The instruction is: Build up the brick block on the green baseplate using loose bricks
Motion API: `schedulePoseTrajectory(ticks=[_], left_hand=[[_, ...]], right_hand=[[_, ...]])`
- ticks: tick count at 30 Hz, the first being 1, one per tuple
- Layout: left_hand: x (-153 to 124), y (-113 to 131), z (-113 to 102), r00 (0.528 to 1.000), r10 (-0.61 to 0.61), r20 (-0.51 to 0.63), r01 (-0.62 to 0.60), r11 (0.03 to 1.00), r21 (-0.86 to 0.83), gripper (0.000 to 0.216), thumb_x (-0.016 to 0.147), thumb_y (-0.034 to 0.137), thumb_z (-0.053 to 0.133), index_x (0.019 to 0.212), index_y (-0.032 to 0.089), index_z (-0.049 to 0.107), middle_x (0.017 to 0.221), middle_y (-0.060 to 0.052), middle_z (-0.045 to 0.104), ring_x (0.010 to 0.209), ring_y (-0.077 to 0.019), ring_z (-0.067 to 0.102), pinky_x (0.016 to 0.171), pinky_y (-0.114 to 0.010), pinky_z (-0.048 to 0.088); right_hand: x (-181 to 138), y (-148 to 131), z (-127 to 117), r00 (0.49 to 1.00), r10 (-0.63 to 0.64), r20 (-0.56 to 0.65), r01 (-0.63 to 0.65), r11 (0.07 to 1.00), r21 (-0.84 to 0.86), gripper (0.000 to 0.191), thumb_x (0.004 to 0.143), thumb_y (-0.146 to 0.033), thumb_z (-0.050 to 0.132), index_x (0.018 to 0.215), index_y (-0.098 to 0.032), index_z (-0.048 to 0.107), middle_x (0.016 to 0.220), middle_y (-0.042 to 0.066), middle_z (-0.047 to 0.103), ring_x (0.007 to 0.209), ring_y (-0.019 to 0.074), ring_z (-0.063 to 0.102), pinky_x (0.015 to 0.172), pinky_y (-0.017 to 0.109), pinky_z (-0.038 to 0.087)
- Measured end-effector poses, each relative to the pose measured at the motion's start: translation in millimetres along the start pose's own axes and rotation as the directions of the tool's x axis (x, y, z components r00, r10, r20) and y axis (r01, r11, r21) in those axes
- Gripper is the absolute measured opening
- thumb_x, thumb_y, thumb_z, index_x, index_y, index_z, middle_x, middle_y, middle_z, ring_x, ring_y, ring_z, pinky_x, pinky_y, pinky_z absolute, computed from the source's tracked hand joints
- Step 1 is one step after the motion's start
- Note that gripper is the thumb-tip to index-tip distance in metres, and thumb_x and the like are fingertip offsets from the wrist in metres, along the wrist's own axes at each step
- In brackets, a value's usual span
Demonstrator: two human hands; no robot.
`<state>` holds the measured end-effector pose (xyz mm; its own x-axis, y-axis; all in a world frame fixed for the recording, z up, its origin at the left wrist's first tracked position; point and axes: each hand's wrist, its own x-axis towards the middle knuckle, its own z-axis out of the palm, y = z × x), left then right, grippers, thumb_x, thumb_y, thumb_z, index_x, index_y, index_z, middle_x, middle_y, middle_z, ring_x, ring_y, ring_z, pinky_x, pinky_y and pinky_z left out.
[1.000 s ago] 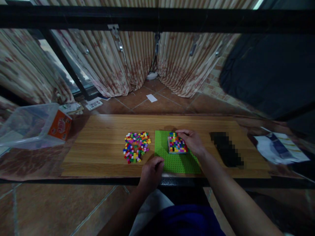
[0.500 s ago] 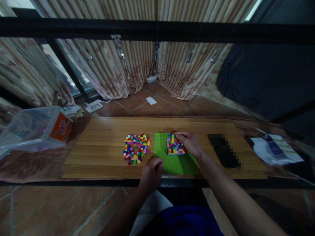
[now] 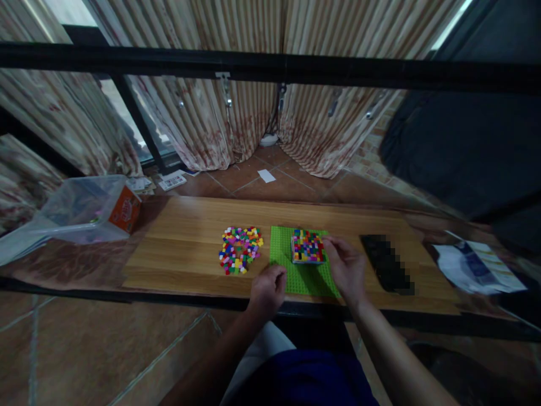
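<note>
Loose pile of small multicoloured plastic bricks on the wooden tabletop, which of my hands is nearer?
Left. Your left hand is off the near right side of the pile; your right hand is farther right, beside the multicoloured brick block.

Single head-worn view, facing forward and down, wooden tabletop [image 3: 181,248] near

Left of the right hand [image 3: 346,269], a raised multicoloured brick block [image 3: 307,246] obstructs; the brown wooden bench [image 3: 296,215] offers passage beyond it.
</note>
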<state>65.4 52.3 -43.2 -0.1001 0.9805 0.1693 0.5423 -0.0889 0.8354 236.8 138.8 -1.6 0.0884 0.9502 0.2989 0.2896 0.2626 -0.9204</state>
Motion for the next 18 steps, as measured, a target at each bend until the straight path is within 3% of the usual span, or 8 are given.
schedulePoseTrajectory(ticks=[3,6,13,18], left_hand=[[-3,4,-1,1.000,0.012,0.023,-0.010,0.998,-0.063,0.016,0.087,0.018,0.050,0.087,0.020,0.065,0.081,-0.005,0.069,0.078,-0.0181,0.065,0.071,-0.028,0.051],[-14,3,-12,0.999,0.050,0.018,-0.049,0.995,-0.086,0.018,0.087,0.015,0.048,0.090,0.020,0.066,0.085,-0.005,0.069,0.084,-0.0186,0.066,0.077,-0.029,0.052],[-46,-28,-64,0.976,-0.046,-0.214,0.085,0.980,0.177,0.020,0.089,0.018,0.052,0.104,0.023,0.064,0.099,-0.005,0.070,0.090,-0.0192,0.067,0.082,-0.032,0.053],[-40,-39,-73,0.969,-0.066,-0.236,0.142,0.938,0.318,0.028,0.084,0.023,0.061,0.112,0.021,0.059,0.105,-0.007,0.068,0.095,-0.0219,0.066,0.083,-0.034,0.053]], right_hand=[[-20,-24,23,0.956,-0.143,0.258,0.158,0.987,-0.039,0.017,0.087,-0.033,0.058,0.089,-0.024,0.072,0.092,0.005,0.071,0.088,0.0196,0.065,0.080,0.034,0.052],[-32,-31,53,0.873,-0.154,0.463,0.229,0.968,-0.108,0.018,0.087,-0.022,0.054,0.092,-0.024,0.071,0.094,0.004,0.070,0.089,0.0187,0.066,0.081,0.033,0.051],[-22,-11,112,0.794,-0.149,0.590,0.390,0.868,-0.307,0.021,0.087,-0.013,0.052,0.093,-0.022,0.070,0.094,0.006,0.069,0.089,0.0205,0.064,0.084,0.033,0.048],[-18,-15,133,0.788,-0.091,0.609,0.424,0.798,-0.428,0.012,0.086,-0.020,0.060,0.094,-0.021,0.068,0.096,0.008,0.067,0.090,0.0223,0.063,0.083,0.032,0.046]])
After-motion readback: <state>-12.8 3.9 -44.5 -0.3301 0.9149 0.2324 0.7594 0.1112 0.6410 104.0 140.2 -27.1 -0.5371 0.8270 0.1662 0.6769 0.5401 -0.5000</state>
